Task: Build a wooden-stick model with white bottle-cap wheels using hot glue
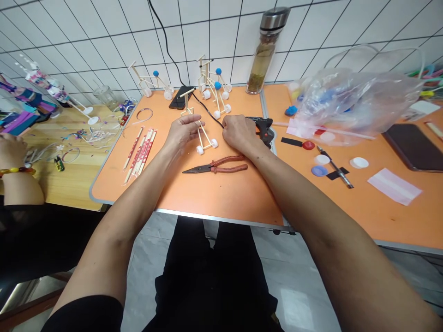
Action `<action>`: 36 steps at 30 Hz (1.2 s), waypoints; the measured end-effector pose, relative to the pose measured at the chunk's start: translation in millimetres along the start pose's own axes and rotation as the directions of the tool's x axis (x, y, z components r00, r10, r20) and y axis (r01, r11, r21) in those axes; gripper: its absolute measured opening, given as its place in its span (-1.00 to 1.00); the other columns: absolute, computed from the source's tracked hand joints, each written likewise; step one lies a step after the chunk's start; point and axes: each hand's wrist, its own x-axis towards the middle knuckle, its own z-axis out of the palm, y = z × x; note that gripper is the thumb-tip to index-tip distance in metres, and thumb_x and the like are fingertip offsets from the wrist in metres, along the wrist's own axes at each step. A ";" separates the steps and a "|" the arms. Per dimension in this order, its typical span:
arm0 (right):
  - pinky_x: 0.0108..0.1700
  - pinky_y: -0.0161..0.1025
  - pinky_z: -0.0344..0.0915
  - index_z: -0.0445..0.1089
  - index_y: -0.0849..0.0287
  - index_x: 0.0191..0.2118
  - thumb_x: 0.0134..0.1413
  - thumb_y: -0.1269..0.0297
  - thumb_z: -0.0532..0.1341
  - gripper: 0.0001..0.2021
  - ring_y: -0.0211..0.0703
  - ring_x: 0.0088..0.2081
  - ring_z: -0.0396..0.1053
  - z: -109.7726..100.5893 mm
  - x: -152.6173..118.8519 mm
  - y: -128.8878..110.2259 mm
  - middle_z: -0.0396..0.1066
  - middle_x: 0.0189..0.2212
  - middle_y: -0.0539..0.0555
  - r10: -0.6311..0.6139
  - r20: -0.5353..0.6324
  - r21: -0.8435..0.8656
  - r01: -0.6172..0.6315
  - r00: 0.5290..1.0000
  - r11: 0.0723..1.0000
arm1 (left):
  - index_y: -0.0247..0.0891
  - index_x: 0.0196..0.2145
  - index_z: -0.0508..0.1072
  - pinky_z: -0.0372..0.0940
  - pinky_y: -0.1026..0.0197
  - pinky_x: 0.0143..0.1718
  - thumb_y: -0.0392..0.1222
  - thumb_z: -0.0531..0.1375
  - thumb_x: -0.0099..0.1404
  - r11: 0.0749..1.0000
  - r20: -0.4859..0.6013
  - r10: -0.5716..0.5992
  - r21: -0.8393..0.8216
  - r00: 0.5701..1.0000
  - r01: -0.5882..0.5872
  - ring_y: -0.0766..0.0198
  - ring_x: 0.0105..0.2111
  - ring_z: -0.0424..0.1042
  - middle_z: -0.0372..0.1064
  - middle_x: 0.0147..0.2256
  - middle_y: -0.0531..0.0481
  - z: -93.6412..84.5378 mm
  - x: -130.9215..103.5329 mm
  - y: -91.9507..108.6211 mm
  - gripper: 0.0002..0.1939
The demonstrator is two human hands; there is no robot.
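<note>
My left hand (184, 133) has its fingers closed around the upper part of a small stick frame (205, 137) with white wheels at its base. To its right, my right hand (238, 131) is closed in a fist-like shape beside a black cable; its fingertips are hidden, so what it grips, if anything, cannot be made out. A black glue gun (265, 131) lies just past that hand. Nearer me are red-handled pliers (216, 167). Behind my hands stand similar stick models with blue balls (218, 85), one of them at the back left (147, 85).
Wrapped chopsticks (143, 154) lie at the left. A tall bottle (265, 55) and a phone (181, 97) stand and lie at the back. On the right are a plastic bag (360, 101), a pen (335, 167), caps and a larger phone (415, 146). A person's hand (12, 150) rests far left.
</note>
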 end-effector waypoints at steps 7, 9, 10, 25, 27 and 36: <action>0.05 0.09 0.44 0.65 0.22 0.14 0.37 0.46 0.13 -0.60 0.35 0.09 0.58 -11.5 -7.9 -3.3 0.66 0.11 0.42 0.021 -0.006 -0.003 -0.021 1.000 1.000 | -0.24 -0.12 0.65 0.58 0.14 -0.03 -0.28 0.42 0.28 0.999 0.061 -0.012 0.039 0.998 0.009 0.27 -0.29 0.66 0.73 -0.15 -0.11 -0.3 8.4 3.1 -0.80; 0.08 0.08 0.42 0.63 0.20 0.18 0.38 0.44 0.13 -0.59 0.34 0.14 0.56 -14.9 -12.6 -6.5 0.64 0.16 0.38 -0.015 -0.071 0.060 0.019 0.997 0.998 | -0.23 -0.11 0.66 0.57 0.20 -0.11 -0.23 0.43 0.30 0.999 0.097 -0.014 0.047 0.995 0.009 0.27 -0.29 0.66 0.73 -0.16 -0.11 -2.1 11.2 3.0 -0.80; 0.08 0.06 0.41 0.63 0.19 0.17 0.39 0.42 0.14 -0.61 0.32 0.14 0.56 -15.6 -15.0 -8.3 0.65 0.15 0.35 -0.036 -0.103 0.112 0.047 0.994 0.993 | -0.23 -0.11 0.66 0.56 0.22 -0.14 -0.20 0.43 0.31 0.999 0.113 -0.013 0.048 0.994 0.007 0.28 -0.30 0.66 0.73 -0.16 -0.11 -2.8 12.0 2.7 -0.80; -0.17 -0.13 0.32 0.67 0.11 -0.02 0.26 0.08 0.38 -0.71 0.07 -0.14 0.63 -2.1 -26.1 -32.6 0.74 -0.13 0.12 0.000 -0.012 0.497 0.006 1.000 0.868 | -0.19 -0.13 0.64 0.54 0.24 -0.15 0.23 0.44 0.44 0.999 0.138 -0.023 0.044 0.990 0.017 0.19 -0.22 0.73 0.72 -0.19 -0.11 -4.3 6.6 6.8 -0.59; -0.17 -0.14 0.32 0.68 0.10 -0.05 0.24 0.11 0.38 -0.74 0.06 -0.15 0.63 1.3 -25.3 -32.2 0.74 -0.17 0.10 -0.007 -0.030 0.496 0.021 1.000 0.868 | -0.19 -0.12 0.64 0.54 0.23 -0.15 0.24 0.44 0.44 0.999 0.140 -0.025 0.040 0.990 0.019 0.17 -0.20 0.74 0.72 -0.19 -0.11 -4.3 7.4 7.2 -0.58; -0.18 -0.15 0.33 0.71 0.11 -0.12 0.23 0.17 0.36 -0.78 0.04 -0.17 0.62 4.8 -23.6 -32.1 0.72 -0.25 0.08 -0.013 -0.037 0.513 0.030 0.999 0.858 | -0.21 -0.15 0.62 0.53 0.25 -0.17 0.32 0.41 0.44 0.998 0.161 0.009 0.057 0.987 -0.019 0.15 -0.16 0.75 0.73 -0.13 -0.13 -5.1 8.5 8.3 -0.51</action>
